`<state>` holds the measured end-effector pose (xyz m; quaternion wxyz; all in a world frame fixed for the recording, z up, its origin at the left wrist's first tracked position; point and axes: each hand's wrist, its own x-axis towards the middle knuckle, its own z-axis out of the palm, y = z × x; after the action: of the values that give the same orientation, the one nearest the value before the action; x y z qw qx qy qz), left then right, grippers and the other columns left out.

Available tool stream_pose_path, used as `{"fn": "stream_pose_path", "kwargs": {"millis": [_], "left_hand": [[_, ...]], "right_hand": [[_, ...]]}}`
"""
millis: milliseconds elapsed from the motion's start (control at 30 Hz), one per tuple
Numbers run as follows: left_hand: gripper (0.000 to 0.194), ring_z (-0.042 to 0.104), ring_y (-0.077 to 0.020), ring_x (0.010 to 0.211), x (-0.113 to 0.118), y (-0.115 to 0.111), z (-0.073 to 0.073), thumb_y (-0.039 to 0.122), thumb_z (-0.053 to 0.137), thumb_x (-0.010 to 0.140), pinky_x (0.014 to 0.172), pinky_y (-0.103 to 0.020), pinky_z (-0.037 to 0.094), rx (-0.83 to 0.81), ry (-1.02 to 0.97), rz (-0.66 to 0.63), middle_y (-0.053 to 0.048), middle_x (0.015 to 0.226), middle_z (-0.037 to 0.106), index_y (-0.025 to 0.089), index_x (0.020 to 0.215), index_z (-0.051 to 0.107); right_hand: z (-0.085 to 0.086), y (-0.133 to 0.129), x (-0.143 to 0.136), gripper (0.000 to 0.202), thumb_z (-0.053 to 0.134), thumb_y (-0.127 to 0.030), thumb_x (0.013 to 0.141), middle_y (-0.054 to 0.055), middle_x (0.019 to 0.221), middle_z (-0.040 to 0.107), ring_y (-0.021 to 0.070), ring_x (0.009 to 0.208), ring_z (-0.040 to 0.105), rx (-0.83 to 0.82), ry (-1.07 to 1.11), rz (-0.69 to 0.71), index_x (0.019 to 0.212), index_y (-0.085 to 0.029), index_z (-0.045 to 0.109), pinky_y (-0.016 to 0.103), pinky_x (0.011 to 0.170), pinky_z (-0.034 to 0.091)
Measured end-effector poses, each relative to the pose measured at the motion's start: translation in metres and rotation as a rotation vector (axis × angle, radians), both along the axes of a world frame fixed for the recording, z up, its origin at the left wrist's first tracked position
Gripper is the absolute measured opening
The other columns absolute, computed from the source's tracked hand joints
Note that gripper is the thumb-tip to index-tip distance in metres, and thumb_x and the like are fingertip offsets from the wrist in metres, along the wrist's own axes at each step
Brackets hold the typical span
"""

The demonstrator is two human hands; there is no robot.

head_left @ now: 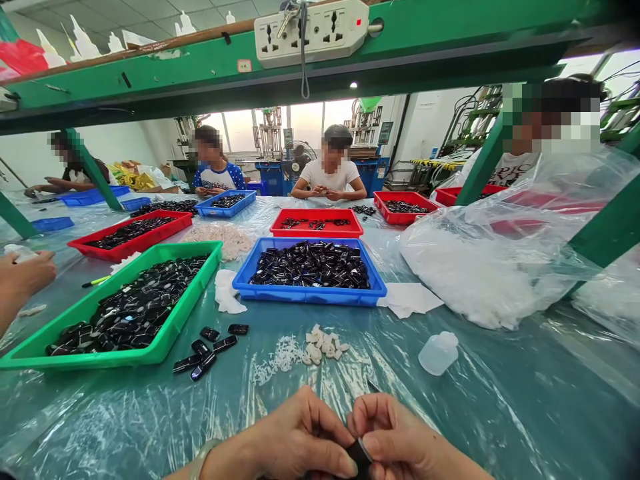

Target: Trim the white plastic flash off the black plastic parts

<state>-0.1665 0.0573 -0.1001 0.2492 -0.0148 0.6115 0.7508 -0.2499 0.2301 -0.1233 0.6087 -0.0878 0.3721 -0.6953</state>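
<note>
At the near edge, my left hand (295,437) pinches a small black glossy part (359,459) between thumb and fingers. My right hand (400,437) is closed on the same part, its thumb pressed at the part's pale edge. Above the right fingers pokes a thin dark tip (373,386); its kind is unclear. Beyond my hands lie a pile of thin white scraps (280,357) and a heap of cream-coloured bits (325,345). Several loose black parts (203,350) rest to the left.
A green tray (173,347) and a blue tray (310,295) hold many black parts. A small translucent bottle (438,353) lies right, near a large clear bag of white material (465,267). A green beam with a power strip (313,30) crosses overhead. Co-workers sit around the table.
</note>
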Motion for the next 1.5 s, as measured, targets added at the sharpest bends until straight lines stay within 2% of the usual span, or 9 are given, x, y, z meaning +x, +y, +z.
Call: {"fn": "stream_pose_path", "kwargs": {"millis": [167, 300, 400, 567, 833, 1100, 1400, 1500], "left_hand": [[0.022, 0.048, -0.0044, 0.041, -0.001, 0.002, -0.002, 0.025, 0.072, 0.063, 0.041, -0.012, 0.039, 0.032, -0.058, 0.028, -0.004, 0.056, 0.056, 0.008, 0.077, 0.072], [0.026, 0.051, -0.0055, 0.042, -0.003, 0.004, 0.000, 0.026, 0.070, 0.061, 0.041, -0.013, 0.042, 0.050, -0.082, 0.020, -0.009, 0.066, 0.062, 0.006, 0.078, 0.071], [0.033, 0.051, -0.0076, 0.039, -0.005, 0.007, 0.002, 0.034, 0.067, 0.060, 0.037, -0.014, 0.041, 0.075, -0.114, 0.039, -0.011, 0.065, 0.061, 0.003, 0.070, 0.068], [0.040, 0.052, -0.0117, 0.038, -0.008, 0.009, 0.003, 0.042, 0.063, 0.058, 0.031, -0.016, 0.038, 0.141, -0.182, 0.058, -0.013, 0.060, 0.058, 0.002, 0.060, 0.061], [0.037, 0.055, -0.0132, 0.041, -0.010, 0.009, 0.003, 0.036, 0.058, 0.060, 0.035, -0.017, 0.043, 0.186, -0.192, 0.062, -0.016, 0.064, 0.060, 0.000, 0.067, 0.064], [0.035, 0.057, -0.0151, 0.043, -0.010, 0.007, -0.005, 0.034, 0.057, 0.064, 0.036, -0.018, 0.044, 0.211, -0.169, 0.067, -0.017, 0.066, 0.062, 0.000, 0.069, 0.065], [0.032, 0.058, -0.0146, 0.043, -0.009, 0.008, -0.007, 0.031, 0.060, 0.065, 0.037, -0.018, 0.044, 0.183, -0.135, 0.080, -0.016, 0.068, 0.063, 0.001, 0.074, 0.067], [0.032, 0.058, -0.0146, 0.045, -0.009, 0.008, -0.007, 0.031, 0.060, 0.064, 0.037, -0.018, 0.043, 0.142, -0.123, 0.095, -0.014, 0.068, 0.062, 0.001, 0.074, 0.065]], "right_hand": [[0.003, 0.000, -0.001, 0.038, 0.082, -0.021, 0.054, 0.000, 0.056, 0.058, 0.0066, 0.041, 0.057, -0.004, 0.011, -0.009, 0.073, -0.009, 0.050, 0.008, 0.036, 0.040], [0.005, 0.000, -0.001, 0.036, 0.078, -0.030, 0.063, 0.004, 0.054, 0.061, 0.0088, 0.044, 0.060, -0.003, 0.013, -0.018, 0.079, -0.008, 0.055, 0.010, 0.039, 0.045], [0.004, -0.001, 0.000, 0.034, 0.075, -0.033, 0.066, 0.004, 0.052, 0.060, 0.0089, 0.043, 0.059, 0.013, 0.011, -0.032, 0.077, -0.007, 0.056, 0.011, 0.039, 0.045], [0.005, -0.003, 0.000, 0.034, 0.079, -0.030, 0.061, 0.002, 0.050, 0.058, 0.0070, 0.040, 0.056, 0.054, 0.026, -0.082, 0.073, -0.007, 0.057, 0.010, 0.036, 0.042], [0.008, -0.005, -0.002, 0.039, 0.083, -0.029, 0.053, 0.001, 0.049, 0.058, 0.0050, 0.039, 0.053, 0.124, 0.048, -0.132, 0.073, -0.008, 0.057, 0.009, 0.038, 0.041], [0.008, -0.007, -0.002, 0.043, 0.084, -0.032, 0.049, -0.001, 0.047, 0.055, 0.0038, 0.038, 0.050, 0.135, 0.069, -0.138, 0.071, -0.009, 0.055, 0.010, 0.037, 0.039], [0.009, -0.008, -0.001, 0.044, 0.084, -0.034, 0.050, -0.002, 0.046, 0.053, 0.0027, 0.037, 0.047, 0.170, 0.121, -0.156, 0.071, -0.010, 0.053, 0.010, 0.038, 0.036], [0.007, -0.010, 0.002, 0.043, 0.081, -0.039, 0.055, -0.003, 0.043, 0.050, 0.0022, 0.037, 0.045, 0.173, 0.174, -0.199, 0.073, -0.010, 0.055, 0.010, 0.038, 0.035]]}}
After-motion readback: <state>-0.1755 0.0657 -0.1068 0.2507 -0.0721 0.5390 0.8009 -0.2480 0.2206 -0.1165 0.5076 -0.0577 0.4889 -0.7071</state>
